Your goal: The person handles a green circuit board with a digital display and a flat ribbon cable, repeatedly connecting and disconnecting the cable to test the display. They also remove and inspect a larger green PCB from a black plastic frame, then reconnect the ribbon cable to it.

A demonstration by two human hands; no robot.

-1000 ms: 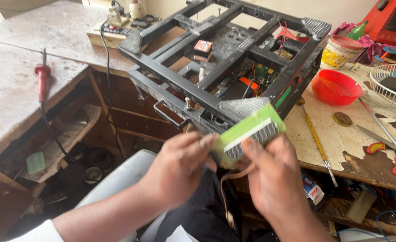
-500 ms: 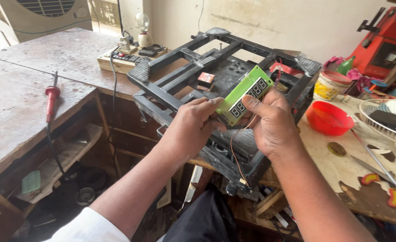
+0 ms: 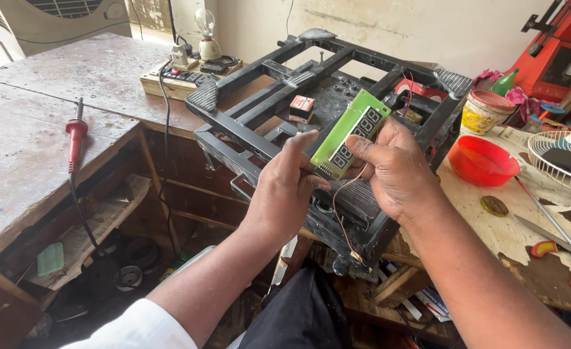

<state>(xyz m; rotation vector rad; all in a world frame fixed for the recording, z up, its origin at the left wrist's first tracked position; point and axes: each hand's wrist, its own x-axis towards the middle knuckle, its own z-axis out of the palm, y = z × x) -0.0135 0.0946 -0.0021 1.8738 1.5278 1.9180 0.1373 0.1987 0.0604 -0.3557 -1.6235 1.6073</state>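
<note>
In the head view, both hands are holding a green display circuit board (image 3: 349, 134) up over the near part of a black plastic frame (image 3: 337, 77) that is lying tilted across the corner of the bench (image 3: 505, 226). The left hand (image 3: 285, 187) is meeting the board at its lower left end, with the fingers (image 3: 301, 139) stretched up along the board's left edge and the thumb curling in under it, so the fingers are closing lightly on that end rather than clenching. The right hand (image 3: 398, 171) is gripping the board from the right side, its thumb (image 3: 363, 150) pressing across the face near the lower digit windows while the other fingers are wrapping behind, where they are hidden. The board is sitting at a slant, its upper end pointing away from the person, and thin wires (image 3: 340, 213) are trailing from its lower end down toward the frame's near edge. A small orange and white box (image 3: 301, 106) is resting inside the frame just beyond the left hand. To the right, a red plastic bowl (image 3: 482, 161) is standing on the bench near a yellow tub (image 3: 482, 111). On the left, a red-handled soldering iron (image 3: 75, 132) is lying on a second worn bench (image 3: 33, 161), well apart from the hands, and a wooden switchboard (image 3: 179, 79) is sitting behind the frame.
</note>
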